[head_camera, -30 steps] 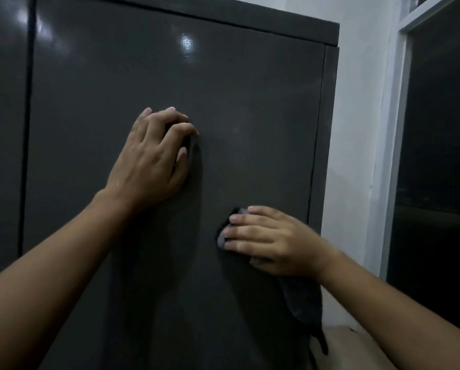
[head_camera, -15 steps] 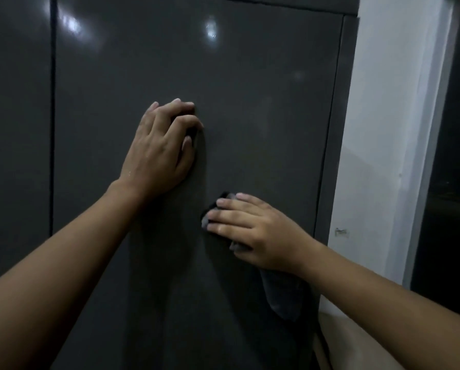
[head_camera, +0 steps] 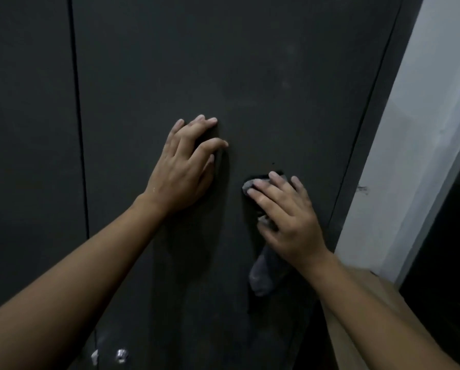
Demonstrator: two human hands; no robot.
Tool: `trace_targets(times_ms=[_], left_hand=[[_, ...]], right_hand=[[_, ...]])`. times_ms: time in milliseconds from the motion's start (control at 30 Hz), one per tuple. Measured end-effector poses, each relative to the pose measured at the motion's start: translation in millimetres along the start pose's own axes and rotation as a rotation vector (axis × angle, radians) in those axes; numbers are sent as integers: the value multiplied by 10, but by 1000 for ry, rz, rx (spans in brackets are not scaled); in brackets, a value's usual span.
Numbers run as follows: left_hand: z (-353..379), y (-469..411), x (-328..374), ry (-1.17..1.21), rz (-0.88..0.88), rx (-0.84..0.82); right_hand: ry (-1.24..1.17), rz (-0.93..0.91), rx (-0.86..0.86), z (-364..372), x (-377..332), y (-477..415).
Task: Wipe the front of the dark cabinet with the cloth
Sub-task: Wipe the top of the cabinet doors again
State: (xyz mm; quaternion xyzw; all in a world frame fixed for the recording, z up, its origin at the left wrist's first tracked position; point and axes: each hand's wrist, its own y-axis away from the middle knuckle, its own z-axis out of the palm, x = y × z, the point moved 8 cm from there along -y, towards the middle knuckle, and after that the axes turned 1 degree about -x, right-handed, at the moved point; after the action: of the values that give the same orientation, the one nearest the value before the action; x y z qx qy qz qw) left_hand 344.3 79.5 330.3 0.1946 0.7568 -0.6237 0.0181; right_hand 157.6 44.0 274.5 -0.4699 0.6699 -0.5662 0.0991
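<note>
The cloth [head_camera: 263, 273] is a grey rag pinned flat against the dark cabinet [head_camera: 277, 89] under the right hand [head_camera: 290, 220], on the door panel that runs to the cabinet's right edge. A bunched corner pokes out past the fingertips [head_camera: 252, 192], and a loose tail hangs down the door below the wrist. That hand is spread nearly flat, fingers extended and slightly fanned, pressing the rag to the panel rather than gripping it. The left hand [head_camera: 183, 166] holds nothing; it rests on the same door up and to the left of the cloth, palm close to the surface and fingers half curled, apparently bracing.

The wipe looks to be under way in the middle of the door, with the upper part showing faint pale smudges that may be dust, though the light is too dim to be sure.

The main risk is the hold itself. Since the rag is kept only by pressure, a fast stroke or a lift of the palm could let it slide out and drop. The hanging tail could also drag across the door and leave streaks. Pushing hard with both hands near the door seam [head_camera: 76, 102], left of the cloth, might flex the panel.
</note>
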Motion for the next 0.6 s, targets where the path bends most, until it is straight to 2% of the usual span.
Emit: trace_targets(times_ms=[67,200,300,367,500,600], left_hand=[[-6,11,-19,40,-7,19],[-91,180,-152,99,-20,11],[-282,410,-456,53,-37,-8],[-463,551,-732,1,-61,5],[-663,728,-1095,-30,-60,-2],[-668,781,-1144,16,-25,16]], right_hand=[[-12,-13,-24,172,-238,68],[-13,-395,-350,680,-805,691],[2,-464,-387,702,-826,899],[-14,-351,-299,610,-707,770],[-45,55,-5,469,-573,133],[-51,218,75,632,-823,-344]])
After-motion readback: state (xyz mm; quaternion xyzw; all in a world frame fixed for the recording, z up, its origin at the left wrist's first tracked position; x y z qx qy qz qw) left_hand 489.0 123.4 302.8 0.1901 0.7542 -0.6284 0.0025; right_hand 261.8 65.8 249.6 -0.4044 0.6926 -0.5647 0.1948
